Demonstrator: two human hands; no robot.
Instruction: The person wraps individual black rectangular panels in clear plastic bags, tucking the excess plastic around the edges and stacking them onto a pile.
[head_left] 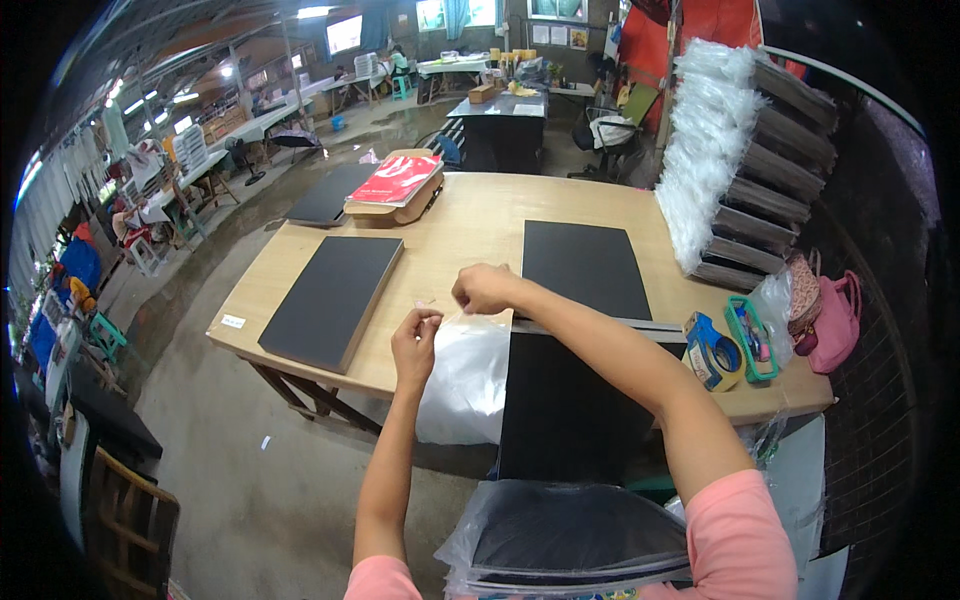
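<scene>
My right hand point(486, 289) reaches across above the table's near side, its fingers pinched at the top of a clear plastic bag point(460, 375). The bag hangs over the table's near edge. Just left of it, my left hand point(415, 345) is closed, thumb against fingers; what it pinches is too small to make out. A thin wisp of film shows between the two hands. Beside the bag, a black panel point(570, 410) with a grey edge lies under my right forearm. Another flat black panel point(583, 268) rests beyond my right hand, and a thick black board point(332, 300) lies to the left.
On the wooden table point(470, 210) are a red magazine point(395, 180), a tape roll point(722, 358) and a green basket point(750, 338). Plastic-wrapped panels point(745, 170) stand stacked at right, near a pink bag point(837, 320). A plastic-covered black panel point(580, 530) is close to me.
</scene>
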